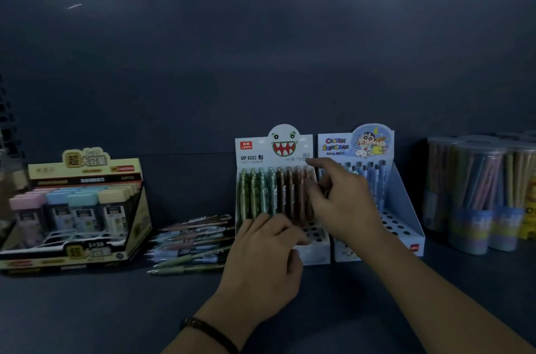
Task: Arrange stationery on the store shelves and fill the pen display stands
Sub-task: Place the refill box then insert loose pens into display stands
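Brown pens (pixel 291 194) against right hand (pixel 345 200)

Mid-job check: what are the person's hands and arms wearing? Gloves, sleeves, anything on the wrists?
No gloves: the left hand and right hand are both bare. A dark beaded bracelet circles the left wrist. Both forearms are uncovered as far as the frame shows, with no sleeves in view. The light is too dim to tell about rings.

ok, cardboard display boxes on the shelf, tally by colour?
Yellow cardboard display box: 1
White cardboard pen stand with monster face: 1
Blue cardboard pen stand with cartoon header: 1
Total: 3
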Available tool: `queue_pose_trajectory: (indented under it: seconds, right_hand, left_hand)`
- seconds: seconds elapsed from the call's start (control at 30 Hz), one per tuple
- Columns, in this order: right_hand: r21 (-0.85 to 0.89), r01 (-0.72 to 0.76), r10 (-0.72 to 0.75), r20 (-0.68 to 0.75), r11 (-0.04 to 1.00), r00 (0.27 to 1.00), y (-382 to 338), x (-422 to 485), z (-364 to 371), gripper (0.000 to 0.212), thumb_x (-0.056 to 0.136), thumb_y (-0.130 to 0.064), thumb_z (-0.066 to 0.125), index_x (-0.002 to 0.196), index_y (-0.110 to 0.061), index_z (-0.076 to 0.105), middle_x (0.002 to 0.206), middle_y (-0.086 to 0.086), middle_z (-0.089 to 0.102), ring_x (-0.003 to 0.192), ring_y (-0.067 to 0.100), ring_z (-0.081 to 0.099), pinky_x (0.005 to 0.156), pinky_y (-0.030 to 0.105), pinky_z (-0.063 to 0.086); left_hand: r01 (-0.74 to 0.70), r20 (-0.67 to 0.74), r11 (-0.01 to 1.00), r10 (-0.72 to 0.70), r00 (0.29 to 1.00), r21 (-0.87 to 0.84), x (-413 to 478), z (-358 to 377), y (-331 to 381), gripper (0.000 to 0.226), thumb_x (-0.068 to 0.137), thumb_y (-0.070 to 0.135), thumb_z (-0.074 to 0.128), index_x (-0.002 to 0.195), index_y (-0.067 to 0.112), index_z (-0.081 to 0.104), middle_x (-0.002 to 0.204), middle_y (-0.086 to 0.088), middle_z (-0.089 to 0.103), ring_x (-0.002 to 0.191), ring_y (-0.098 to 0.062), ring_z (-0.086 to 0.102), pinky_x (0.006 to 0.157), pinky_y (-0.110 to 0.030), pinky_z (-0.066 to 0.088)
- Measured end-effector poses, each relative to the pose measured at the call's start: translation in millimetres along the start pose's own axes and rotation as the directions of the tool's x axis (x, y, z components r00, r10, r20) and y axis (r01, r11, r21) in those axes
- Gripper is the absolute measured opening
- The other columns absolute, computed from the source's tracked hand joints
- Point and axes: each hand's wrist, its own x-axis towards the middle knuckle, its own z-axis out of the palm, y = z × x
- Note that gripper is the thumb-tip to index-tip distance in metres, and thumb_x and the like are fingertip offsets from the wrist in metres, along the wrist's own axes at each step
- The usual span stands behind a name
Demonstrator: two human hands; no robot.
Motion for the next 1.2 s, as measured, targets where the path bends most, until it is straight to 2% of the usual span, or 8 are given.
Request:
queue_pose_trajectory:
  seconds: [0.13,0.23,0.33,0.47,0.57,0.73,0.97,1.2]
  right_hand:
    - [0.061,-0.006,0.008,-0.029,0.998,1.0,-28.2,-11.5,-2.0,0.014,0.098,-0.025,0.065,0.11,-0.029,0.069,0.063,-0.006,0.056,0.06,0.008,0.056,0.058,0.03,0.047]
    - [0.143,-0.033,0.028,0.033,0.989,0.999,-50.3,-30.7,4.9,0.007,0.097,-0.023,0.067,0.097,-0.031,0.068,0.065,-0.01,0.059,0.062,0.005,0.058,0.057,0.023,0.045]
    - [0.126,-0.039,0.021,0.144,0.991,0.989,-62.8,-55.9,21.4,0.008,0.098,-0.025,0.064,0.096,-0.032,0.066,0.066,-0.015,0.059,0.067,-0.001,0.061,0.059,0.02,0.047]
    - [-0.044,0.034,-0.022,0.261,0.998,0.965,-63.9,-76.0,35.7,0.003,0.1,-0.03,0.057,0.099,-0.032,0.059,0.073,-0.015,0.055,0.071,0.004,0.054,0.071,0.032,0.051]
    - [-0.059,0.075,-0.052,0.331,0.995,0.942,-66.7,-81.9,32.9,0.006,0.101,-0.029,0.055,0.097,-0.033,0.057,0.072,-0.016,0.057,0.069,0.003,0.055,0.063,0.026,0.046]
    - [-0.068,0.042,-0.013,0.38,0.997,0.925,-68.9,-82.7,30.9,0.008,0.099,-0.027,0.057,0.094,-0.032,0.058,0.071,-0.013,0.062,0.068,0.006,0.059,0.064,0.03,0.052]
    - [-0.017,-0.018,0.023,0.371,1.0,0.928,-63.2,-82.4,32.0,0.011,0.094,-0.023,0.062,0.09,-0.033,0.062,0.066,-0.012,0.061,0.066,0.008,0.06,0.066,0.037,0.056]
    - [0.011,-0.024,0.018,0.382,1.0,0.924,-64.6,-82.4,30.0,0.012,0.092,-0.02,0.065,0.087,-0.032,0.065,0.067,-0.01,0.062,0.065,0.009,0.061,0.064,0.034,0.056]
  left_hand:
    - [0.003,-0.055,1.0,-0.005,0.998,-0.027,-3.4,-25.4,-8.4,0.011,0.09,0.032,0.059,0.1,0.038,0.058,0.102,0.02,0.052,0.096,-0.006,0.051,0.085,-0.026,0.039]
    - [0.04,-0.096,0.998,-0.036,0.995,0.046,-17.7,-48.0,-38.4,0.012,0.088,0.03,0.063,0.094,0.038,0.057,0.096,0.021,0.053,0.089,-0.007,0.049,0.078,-0.03,0.041]
    - [0.119,-0.134,0.982,-0.1,0.986,0.143,-47.8,-59.6,-80.3,0.013,0.088,0.029,0.064,0.097,0.036,0.057,0.098,0.018,0.053,0.089,-0.014,0.05,0.076,-0.036,0.045]
    - [0.27,-0.136,0.954,-0.253,0.958,0.13,-75.4,-58.2,-108.4,0.019,0.091,0.029,0.072,0.101,0.038,0.059,0.103,0.017,0.054,0.093,-0.017,0.049,0.084,-0.039,0.049]
    - [0.335,-0.095,0.929,-0.323,0.942,0.156,-75.0,-53.2,-107.7,0.02,0.089,0.032,0.074,0.107,0.037,0.066,0.108,0.015,0.059,0.099,-0.019,0.051,0.091,-0.041,0.051]
    - [0.409,-0.039,0.896,-0.409,0.912,0.175,-74.4,-53.4,-104.7,0.016,0.094,0.04,0.064,0.107,0.04,0.074,0.125,0.022,0.065,0.119,-0.018,0.05,0.11,-0.044,0.036]
    - [0.386,-0.047,0.898,-0.385,0.922,0.213,-76.1,-53.2,-104.6,0.01,0.091,0.041,0.064,0.1,0.042,0.071,0.118,0.022,0.063,0.117,-0.017,0.048,0.097,-0.041,0.035]
    - [0.357,-0.071,0.907,-0.351,0.934,0.223,-77.7,-53.3,-106.0,0.006,0.095,0.038,0.063,0.1,0.04,0.064,0.111,0.019,0.059,0.106,-0.019,0.048,0.092,-0.042,0.036]
